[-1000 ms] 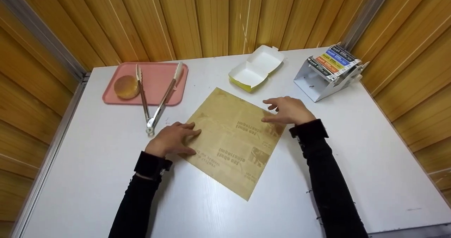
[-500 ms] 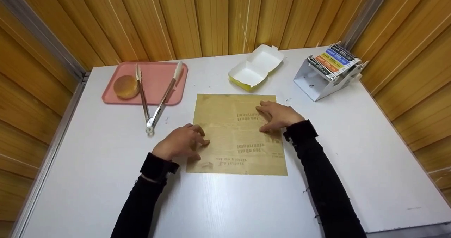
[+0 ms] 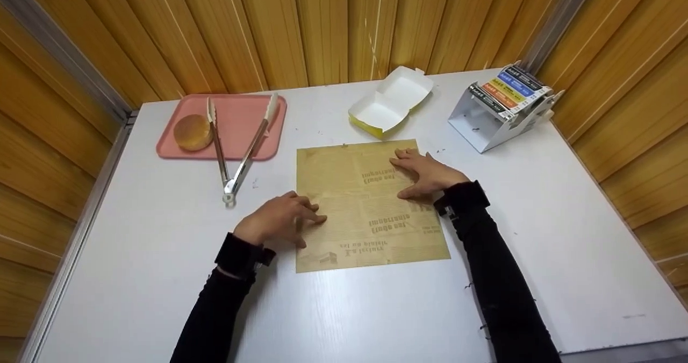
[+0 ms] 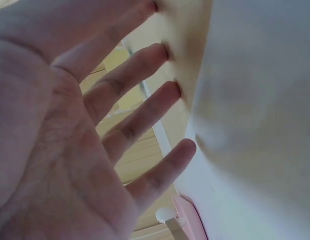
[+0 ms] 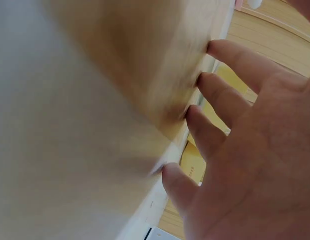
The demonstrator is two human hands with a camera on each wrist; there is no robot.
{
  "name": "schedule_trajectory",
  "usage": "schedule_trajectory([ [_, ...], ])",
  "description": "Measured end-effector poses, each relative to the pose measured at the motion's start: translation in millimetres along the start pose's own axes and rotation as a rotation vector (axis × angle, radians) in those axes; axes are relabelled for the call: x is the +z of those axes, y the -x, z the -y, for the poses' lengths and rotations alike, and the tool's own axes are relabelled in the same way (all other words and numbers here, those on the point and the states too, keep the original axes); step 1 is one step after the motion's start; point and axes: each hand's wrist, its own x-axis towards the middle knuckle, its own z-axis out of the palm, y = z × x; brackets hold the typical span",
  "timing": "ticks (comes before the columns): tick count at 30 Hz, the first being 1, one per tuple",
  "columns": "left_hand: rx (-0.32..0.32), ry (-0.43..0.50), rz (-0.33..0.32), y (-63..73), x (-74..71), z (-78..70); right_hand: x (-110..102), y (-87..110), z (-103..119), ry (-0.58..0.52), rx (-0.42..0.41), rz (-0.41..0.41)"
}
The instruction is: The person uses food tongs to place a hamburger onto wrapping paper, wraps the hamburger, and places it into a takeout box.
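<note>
A square sheet of brown printed wrapping paper [image 3: 349, 201] lies flat on the white table, its near edge roughly parallel to the person. The left hand [image 3: 282, 218] rests its spread fingertips on the paper's left edge. On the right edge the right hand [image 3: 427, 175] does the same, thumb and fingers apart. In the left wrist view the left hand's fingers [image 4: 144, 110] reach down to the paper, the little finger beyond its edge. The right wrist view shows the right hand's fingertips [image 5: 195, 112] touching down along the paper's edge. Neither hand grips anything.
At the back left, a pink tray [image 3: 242, 115] bears a bun [image 3: 193, 132] and the ends of open metal tongs [image 3: 231, 183]. An open yellow-and-white burger box [image 3: 379, 113] stands behind the paper. A white label dispenser [image 3: 478, 129] with coloured label rolls is at the back right.
The paper has turned from a diamond to nearly square with the person, with both hands on it. Over the last half second it has shifted slightly right and turned a little more.
</note>
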Motion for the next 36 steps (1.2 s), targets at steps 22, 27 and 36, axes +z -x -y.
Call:
schedule_trajectory([
  [22, 0.014, -0.031, -0.014, 0.8, 3.0, 1.3, -1.9, 2.4, 0.1, -0.029, -0.016, 0.000],
  [27, -0.001, -0.015, -0.011, 1.0, 1.9, 0.3, -1.4, 1.6, -0.5, -0.032, -0.004, -0.001],
  [36, -0.056, 0.158, -0.045, 0.6, -0.1, 1.9, -1.5, 2.8, 1.6, -0.045, 0.021, 0.001],
])
